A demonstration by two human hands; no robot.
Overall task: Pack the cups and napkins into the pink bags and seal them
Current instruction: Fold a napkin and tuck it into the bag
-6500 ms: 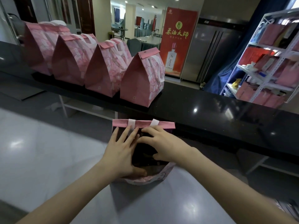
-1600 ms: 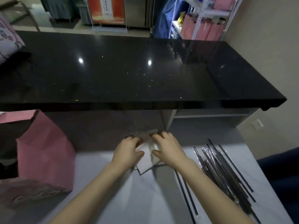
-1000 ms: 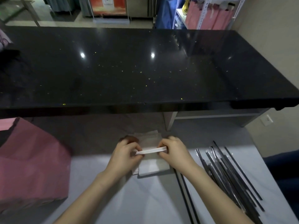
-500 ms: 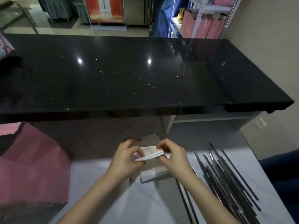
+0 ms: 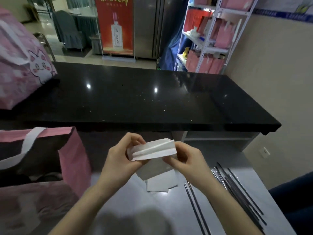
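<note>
A small bundle of white folded napkins (image 5: 153,150) is held up above the grey table, pinched at its left end by my left hand (image 5: 118,158) and at its right end by my right hand (image 5: 188,160). Under the hands a stack of more white napkins (image 5: 160,182) lies on the table. An open pink bag (image 5: 72,160) with white handles stands at the left; its inside is dark and I cannot make out its contents. A sealed pink bag (image 5: 22,65) with a cartoon face sits on the black counter at far left.
A long black counter (image 5: 135,99) runs across behind the grey table (image 5: 135,214). Several wrapped dark straws (image 5: 237,192) lie at the right on the table. A white shelf rack (image 5: 211,39) with pink and red bags stands at the back right.
Both hands have lifted a few napkins off the stack and raised them. The view has tilted up, bringing the open pink bag further into frame.
</note>
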